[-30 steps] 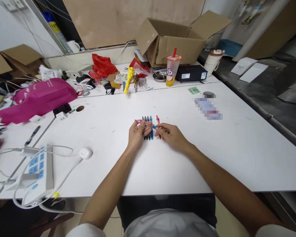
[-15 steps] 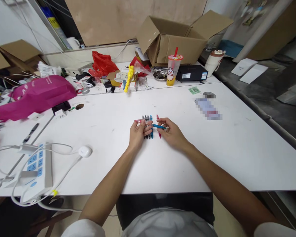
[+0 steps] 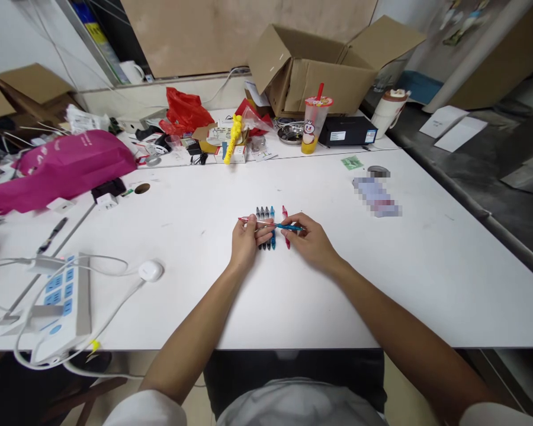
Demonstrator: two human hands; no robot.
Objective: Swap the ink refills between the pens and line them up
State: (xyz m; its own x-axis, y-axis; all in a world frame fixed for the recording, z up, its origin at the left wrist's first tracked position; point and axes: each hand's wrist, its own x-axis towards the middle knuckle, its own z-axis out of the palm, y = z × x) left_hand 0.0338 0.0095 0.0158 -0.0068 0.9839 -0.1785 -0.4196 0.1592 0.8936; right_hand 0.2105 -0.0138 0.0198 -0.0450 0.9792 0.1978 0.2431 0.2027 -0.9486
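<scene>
My left hand (image 3: pixel 244 241) is closed on a slim pen part with a clear and red barrel (image 3: pixel 262 222), its red end sticking out to the left. My right hand (image 3: pixel 310 238) pinches a blue pen part (image 3: pixel 289 226). The two parts run nearly in line and meet between my hands; whether they are joined I cannot tell. Below my left fingers, several black-and-clear pens (image 3: pixel 262 212) lie side by side, with a blue pen (image 3: pixel 272 212) at their right. A red pen (image 3: pixel 285 211) lies apart, partly hidden by my right fingers.
A white power strip (image 3: pixel 73 307) with cables and a round white device (image 3: pixel 151 270) lie left. A magenta bag (image 3: pixel 71 165) is behind them. At the back stand a drink cup (image 3: pixel 314 121) and an open cardboard box (image 3: pixel 324 83). A blurred flat object (image 3: pixel 375 195) lies right.
The red end extends slightly farther left from my left hand, and the blue part reaches a little farther right. The pens on the table stay put; the camera view shifts slightly.
</scene>
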